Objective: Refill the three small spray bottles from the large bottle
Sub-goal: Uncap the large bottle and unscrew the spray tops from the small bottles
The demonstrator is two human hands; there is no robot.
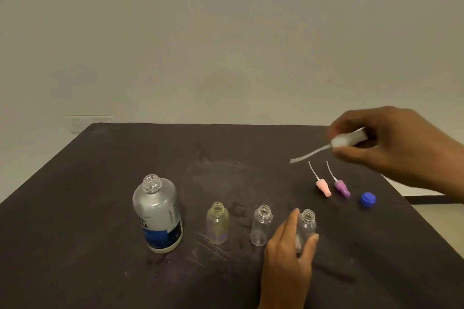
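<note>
The large clear bottle (157, 213) with a blue label stands uncapped at the left of the dark table. To its right stand three small open bottles in a row: a yellowish one (217, 223), a clear one (261, 224) and a clear one (306, 227) at the right. My left hand (288, 253) grips that rightmost bottle with thumb and fingers. My right hand (391, 143) holds a white spray head (349, 140) in the air, with its dip tube pointing left. A pink spray head (324, 187), a purple spray head (342, 187) and a blue cap (368, 199) lie on the table.
The dark table (100, 208) ends at a pale wall behind, and its right edge runs diagonally past the blue cap. A wall socket plate (86, 123) sits just beyond the back left corner.
</note>
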